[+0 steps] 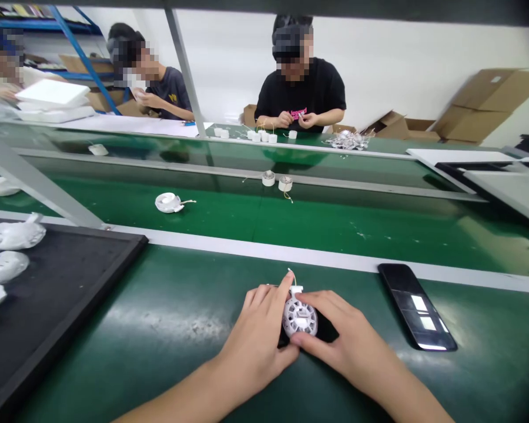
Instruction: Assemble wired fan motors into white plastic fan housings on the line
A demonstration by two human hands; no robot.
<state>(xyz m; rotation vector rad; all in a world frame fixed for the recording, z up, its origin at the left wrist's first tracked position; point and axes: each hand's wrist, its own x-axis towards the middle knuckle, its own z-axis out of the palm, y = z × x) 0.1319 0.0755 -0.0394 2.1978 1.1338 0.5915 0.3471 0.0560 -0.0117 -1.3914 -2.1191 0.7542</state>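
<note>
Between my two hands is a round white plastic housing [300, 320] with spoke-like slots and a small neck at its top, from which a thin wire rises. My left hand [262, 323] grips its left side, with the index finger reaching up by the neck and wire. On the other side, my right hand [341, 326] pinches the rim between thumb and fingers. A dark object, partly hidden by my hands, lies beneath the housing on the green bench [180, 294].
A black phone-like slab [418, 308] lies to the right. At left, a black tray [70, 276] carries several white parts. Across the white rail, a green belt holds a white part with a wire [170, 202] and two round pieces [268, 178]. Co-workers sit opposite.
</note>
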